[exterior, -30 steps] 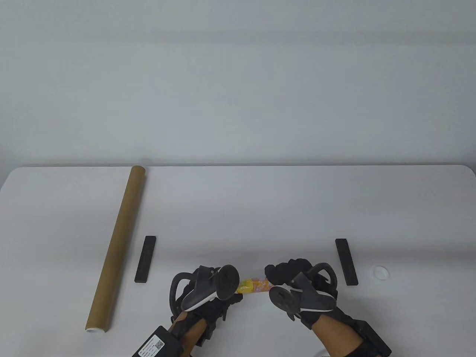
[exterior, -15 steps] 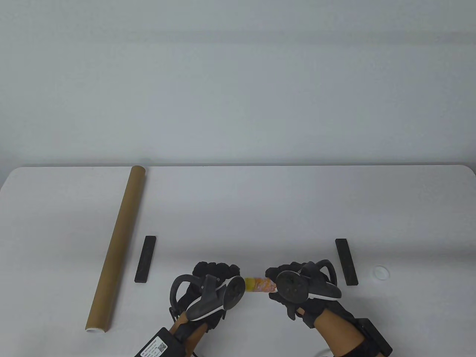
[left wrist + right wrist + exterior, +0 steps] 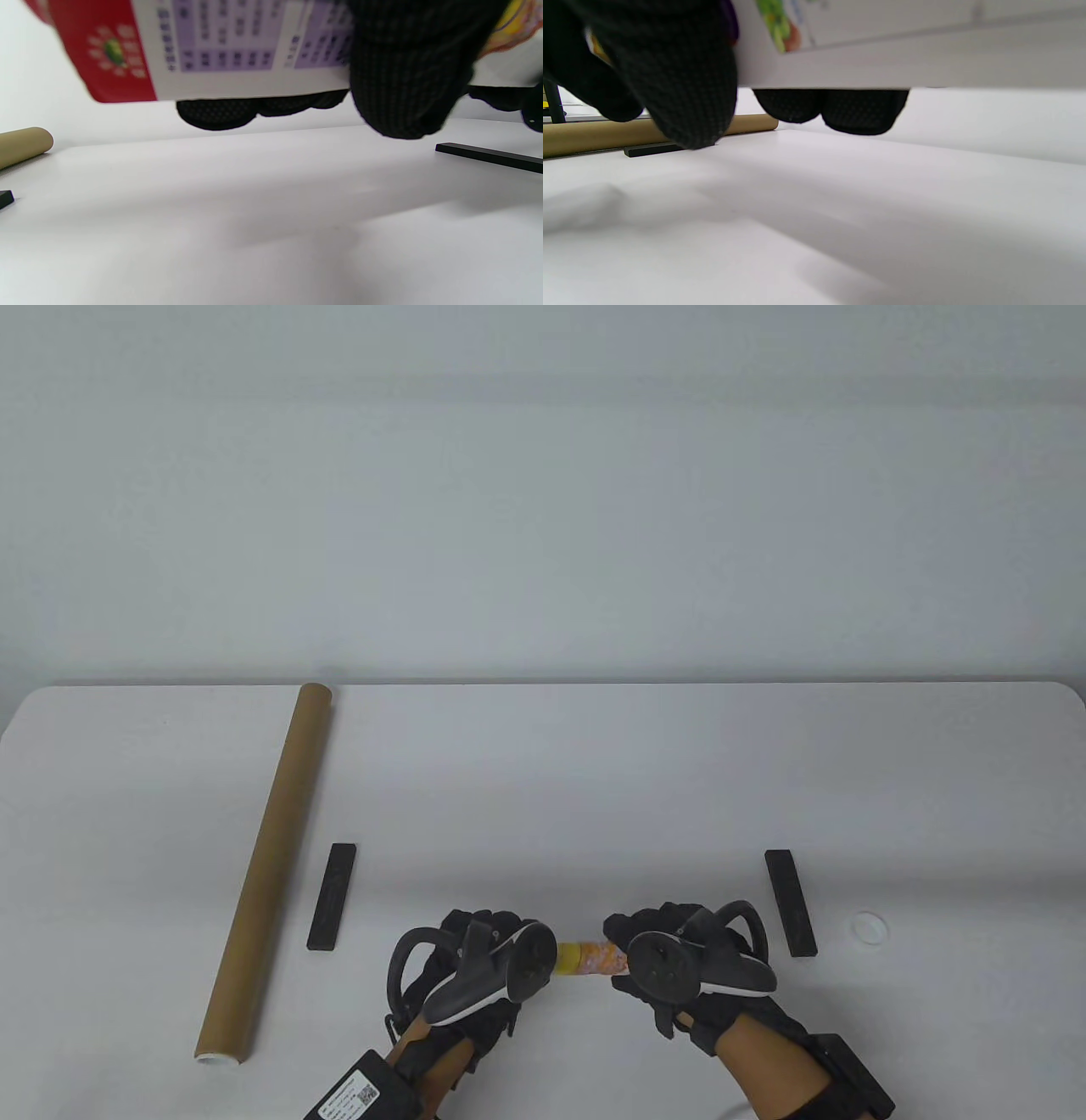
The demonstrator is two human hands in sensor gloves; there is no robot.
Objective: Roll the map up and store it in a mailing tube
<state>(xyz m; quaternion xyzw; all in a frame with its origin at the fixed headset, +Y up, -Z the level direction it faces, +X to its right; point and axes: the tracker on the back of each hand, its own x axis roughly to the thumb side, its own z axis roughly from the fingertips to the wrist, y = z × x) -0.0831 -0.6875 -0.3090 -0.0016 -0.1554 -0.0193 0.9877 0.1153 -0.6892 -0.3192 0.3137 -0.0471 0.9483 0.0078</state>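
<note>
The map (image 3: 585, 957) is a tight, colourful roll held just above the table's front, with only a short yellow-orange stretch showing between my hands. My left hand (image 3: 488, 929) grips its left part and my right hand (image 3: 649, 929) grips its right part. In the left wrist view the map (image 3: 237, 46) shows a red and white printed face, with my thumb (image 3: 403, 76) in front and fingertips (image 3: 220, 112) curled behind. In the right wrist view the map (image 3: 903, 51) lies between thumb (image 3: 683, 84) and fingers (image 3: 848, 110). The brown mailing tube (image 3: 267, 865) lies at the left, apart from both hands.
Two black bars lie flat on the white table (image 3: 551, 780): the left black bar (image 3: 332, 897) beside the tube and the right black bar (image 3: 790, 903) right of my right hand. A small white cap (image 3: 870, 927) sits further right.
Both hands turned forward over the roll, bringing the fingers over its top, and the roll between them looks tighter. Over the last half second almost nothing moved.
</note>
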